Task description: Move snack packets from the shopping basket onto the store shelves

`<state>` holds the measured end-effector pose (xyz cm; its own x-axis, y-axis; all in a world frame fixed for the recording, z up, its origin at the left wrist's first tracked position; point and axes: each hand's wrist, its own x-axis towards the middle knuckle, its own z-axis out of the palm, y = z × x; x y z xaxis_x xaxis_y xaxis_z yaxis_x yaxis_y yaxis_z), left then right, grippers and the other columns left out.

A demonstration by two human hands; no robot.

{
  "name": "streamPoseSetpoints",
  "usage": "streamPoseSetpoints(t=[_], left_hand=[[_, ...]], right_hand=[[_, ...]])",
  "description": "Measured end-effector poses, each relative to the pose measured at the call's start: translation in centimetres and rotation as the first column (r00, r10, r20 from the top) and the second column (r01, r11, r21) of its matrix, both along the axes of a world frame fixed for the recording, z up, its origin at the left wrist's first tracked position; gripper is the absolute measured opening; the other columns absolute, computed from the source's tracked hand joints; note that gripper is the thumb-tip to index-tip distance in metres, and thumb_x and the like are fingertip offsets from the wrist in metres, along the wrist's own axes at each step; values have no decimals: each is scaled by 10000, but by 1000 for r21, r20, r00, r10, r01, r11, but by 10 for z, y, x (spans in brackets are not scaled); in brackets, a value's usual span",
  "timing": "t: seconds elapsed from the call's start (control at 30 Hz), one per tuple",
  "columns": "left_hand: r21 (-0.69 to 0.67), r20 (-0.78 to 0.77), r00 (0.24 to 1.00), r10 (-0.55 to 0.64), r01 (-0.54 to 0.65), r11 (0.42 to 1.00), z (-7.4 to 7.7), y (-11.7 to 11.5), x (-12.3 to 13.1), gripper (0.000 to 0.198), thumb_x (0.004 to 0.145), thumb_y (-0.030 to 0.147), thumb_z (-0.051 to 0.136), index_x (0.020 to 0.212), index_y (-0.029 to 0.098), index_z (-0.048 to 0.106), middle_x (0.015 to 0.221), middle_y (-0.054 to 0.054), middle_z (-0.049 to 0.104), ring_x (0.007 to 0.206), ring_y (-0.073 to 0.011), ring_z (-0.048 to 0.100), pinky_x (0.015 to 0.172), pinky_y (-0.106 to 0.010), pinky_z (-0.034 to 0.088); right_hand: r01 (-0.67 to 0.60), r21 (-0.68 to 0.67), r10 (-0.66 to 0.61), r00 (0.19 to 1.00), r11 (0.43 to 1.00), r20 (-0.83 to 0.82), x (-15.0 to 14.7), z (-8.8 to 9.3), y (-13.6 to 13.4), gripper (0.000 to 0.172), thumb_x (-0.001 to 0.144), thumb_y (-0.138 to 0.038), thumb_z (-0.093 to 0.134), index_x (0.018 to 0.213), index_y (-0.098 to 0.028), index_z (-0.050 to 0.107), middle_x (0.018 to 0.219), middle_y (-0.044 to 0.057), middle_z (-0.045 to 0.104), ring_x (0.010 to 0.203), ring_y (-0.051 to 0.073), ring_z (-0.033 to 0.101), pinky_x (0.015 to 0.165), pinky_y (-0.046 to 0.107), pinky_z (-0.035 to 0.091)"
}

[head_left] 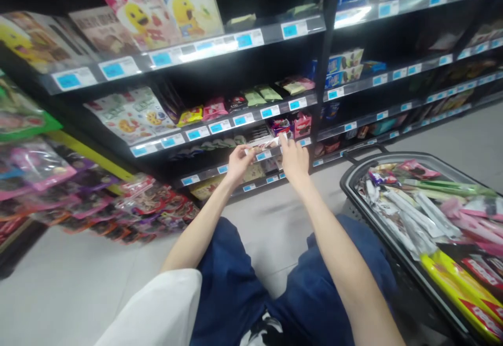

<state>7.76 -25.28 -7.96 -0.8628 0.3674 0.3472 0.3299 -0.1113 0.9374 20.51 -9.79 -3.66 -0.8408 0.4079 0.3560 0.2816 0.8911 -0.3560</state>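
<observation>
My left hand (239,162) and my right hand (294,158) are both stretched out to a low shop shelf (220,169). Between them they hold a long, thin, pale snack packet (264,146), each hand closed on one end. The packet lies level just in front of the shelf edge with its blue price tags. Small red and purple snack packs (293,125) stand on the shelf right behind my hands. My knees in blue trousers (231,283) are below.
A black shopping basket (353,175) full of wrapped snack bars stands on the floor at my right. Dark shelves with bags and boxes rise ahead. Bagged sweets (145,207) lie on a low display at the left. Grey floor shows between my knees and the shelf.
</observation>
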Motion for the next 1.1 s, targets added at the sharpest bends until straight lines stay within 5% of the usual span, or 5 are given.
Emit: streamPoseSetpoints(t=[0.4,0.57,1.1], left_hand=[[-171,-117,988,-98,77,982,-21,-16,-28,472,629,367,850,996,162,635,970,-62,700,732,-144,640,659,-256,509],[-312,-287,957,-35,-58,948,-21,-18,-24,391,678,269,776,1045,170,685,1019,-72,727,835,-179,668,771,-290,532],[-242,-440,897,45,-166,956,-22,-12,-30,323,755,228,730,1077,203,743,1076,-50,764,898,-191,704,832,-296,550]], right_hand=[[39,150,-69,978,988,198,0,-3,0,283,991,-216,460,1242,-188,587,1023,167,729,993,293,701,823,361,502],[60,171,-90,981,983,173,1,2,4,285,979,-200,459,1229,-182,594,1020,175,728,1000,290,700,827,354,501],[83,131,-105,980,988,168,4,9,9,272,978,-227,466,1154,-188,671,1013,172,729,1017,307,696,840,374,490]])
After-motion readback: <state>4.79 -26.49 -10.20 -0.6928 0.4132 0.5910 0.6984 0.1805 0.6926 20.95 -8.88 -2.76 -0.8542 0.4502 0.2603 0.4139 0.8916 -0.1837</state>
